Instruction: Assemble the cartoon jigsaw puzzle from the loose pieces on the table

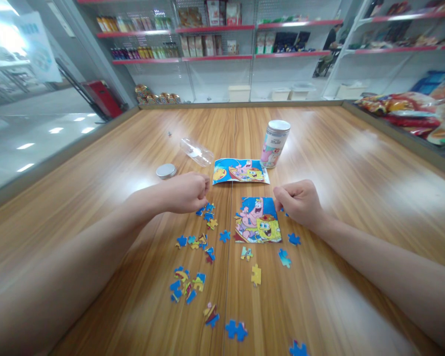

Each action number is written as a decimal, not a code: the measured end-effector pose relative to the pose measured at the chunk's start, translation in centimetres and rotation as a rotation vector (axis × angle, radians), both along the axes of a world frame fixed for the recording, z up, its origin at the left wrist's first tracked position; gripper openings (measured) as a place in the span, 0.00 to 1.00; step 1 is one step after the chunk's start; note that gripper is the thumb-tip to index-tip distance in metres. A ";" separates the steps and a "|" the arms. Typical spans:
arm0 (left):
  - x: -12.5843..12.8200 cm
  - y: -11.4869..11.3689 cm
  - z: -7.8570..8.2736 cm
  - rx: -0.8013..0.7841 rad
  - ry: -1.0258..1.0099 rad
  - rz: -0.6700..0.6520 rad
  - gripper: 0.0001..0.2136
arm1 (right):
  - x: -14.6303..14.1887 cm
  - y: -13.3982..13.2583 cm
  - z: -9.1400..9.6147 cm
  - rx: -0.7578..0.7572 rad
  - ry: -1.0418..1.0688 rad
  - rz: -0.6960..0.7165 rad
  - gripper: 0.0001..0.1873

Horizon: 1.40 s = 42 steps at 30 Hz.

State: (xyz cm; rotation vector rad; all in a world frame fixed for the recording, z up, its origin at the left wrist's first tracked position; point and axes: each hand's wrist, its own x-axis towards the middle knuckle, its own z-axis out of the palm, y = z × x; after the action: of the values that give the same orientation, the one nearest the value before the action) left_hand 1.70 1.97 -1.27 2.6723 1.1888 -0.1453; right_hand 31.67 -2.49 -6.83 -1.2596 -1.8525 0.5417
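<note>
A partly joined jigsaw puzzle [258, 221] with a pink starfish and a yellow sponge character lies flat on the wooden table. My right hand [299, 201] is closed at its upper right corner, with a blue piece partly hidden beneath. To the left, my left hand [189, 192] is curled closed just above a small group of puzzle pieces [209, 212]; whatever its fingers hold is hidden. Behind the puzzle lies a curled picture sheet [241, 171] with the same characters. Loose pieces lie around, among them a yellow piece [256, 275] and a blue piece [224, 236].
A printed can [275, 144] stands upright behind the picture sheet. At back left, a clear plastic bottle [196, 151] lies on its side near a silver lid [166, 171]. Stocked shelves [215, 58] line the wall, and snack bags [404, 111] sit beyond the table's right edge.
</note>
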 end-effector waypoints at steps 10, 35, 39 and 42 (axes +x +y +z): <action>0.5 -0.3 -0.5 0.040 -0.046 -0.038 0.10 | 0.0 0.0 0.0 0.003 0.011 -0.013 0.26; 1.1 -0.6 -0.6 0.094 0.026 -0.016 0.12 | 0.3 1.9 0.2 -0.216 0.649 -0.210 0.19; 0.9 -0.3 -1.0 0.084 0.005 -0.015 0.14 | 0.9 3.3 0.0 -0.220 0.761 -0.237 0.19; 0.6 0.1 -1.5 0.090 -0.007 -0.018 0.15 | 1.0 3.4 0.0 -0.236 0.793 -0.233 0.19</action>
State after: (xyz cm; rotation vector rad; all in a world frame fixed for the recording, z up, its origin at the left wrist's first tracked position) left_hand 2.26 2.08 -2.74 2.7594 1.1963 -0.0875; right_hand 32.63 0.89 -6.85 -1.1526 -0.9903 0.9787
